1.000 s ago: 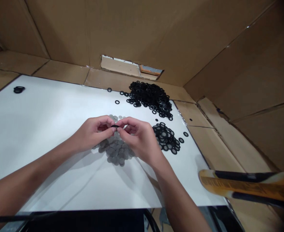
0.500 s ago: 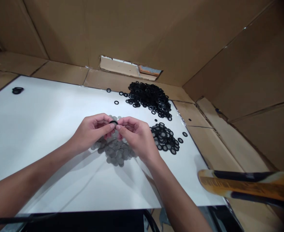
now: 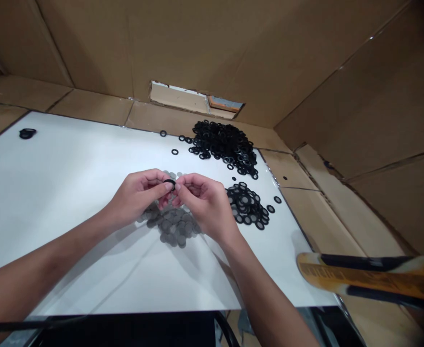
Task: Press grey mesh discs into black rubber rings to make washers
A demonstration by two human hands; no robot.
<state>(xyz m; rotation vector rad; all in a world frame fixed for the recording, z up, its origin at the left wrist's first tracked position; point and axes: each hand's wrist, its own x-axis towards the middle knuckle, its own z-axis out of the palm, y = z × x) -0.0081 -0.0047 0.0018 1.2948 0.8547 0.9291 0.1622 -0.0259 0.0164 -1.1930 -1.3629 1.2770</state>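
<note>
Left hand (image 3: 138, 195) and right hand (image 3: 205, 207) are raised close together, both grasping one black ring (image 3: 169, 182) by its edge between the fingertips, held above the board. Directly beneath them lies a loose heap of grey discs (image 3: 172, 225), partly hidden by the hands. Just beside the right hand sits a pile of black rings with grey centres (image 3: 246, 207), a few strays at its side. Farther back on the white board (image 3: 71, 164) is a larger heap of plain black rings (image 3: 221, 147). A small black stack (image 3: 27, 133) sits at the far left. A yellow-and-black strip (image 3: 364, 277) lies at near right. Cardboard walls (image 3: 197, 48) surround everything.
</note>
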